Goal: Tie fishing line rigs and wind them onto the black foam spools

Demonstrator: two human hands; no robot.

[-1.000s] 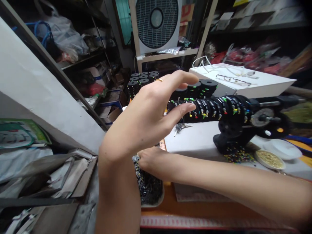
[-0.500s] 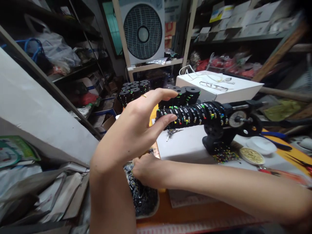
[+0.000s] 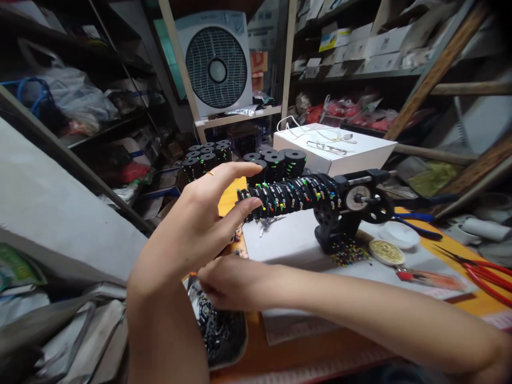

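Observation:
My left hand [image 3: 196, 213] is raised at the near left end of a long black roller [image 3: 288, 194], its thumb and index finger spread apart. The thumb overlaps the roller's end in the view; whether it touches cannot be told. Dark bands studded with small yellow, red, green and blue pin heads wrap the roller, which sits on a black geared stand [image 3: 340, 226]. Lower down, my right hand [image 3: 232, 282] reaches across below the left forearm, fingers curled over a tray [image 3: 238, 354] of small black and silvery pieces. What its fingertips hold is hidden.
Loose colored pins [image 3: 352, 253] lie by the stand, beside a dish of small gold pieces [image 3: 386, 252] and a white lid [image 3: 400, 234]. Red-handled scissors [image 3: 486, 274] and blue-handled pliers [image 3: 420, 224] are at right. Black spools [image 3: 274, 162] and a white box [image 3: 334, 146] stand behind.
The view has shifted, so the whole scene sits further left and slightly lower. My left hand keeps its spread at the roller's end, and my right hand stays over the tray.

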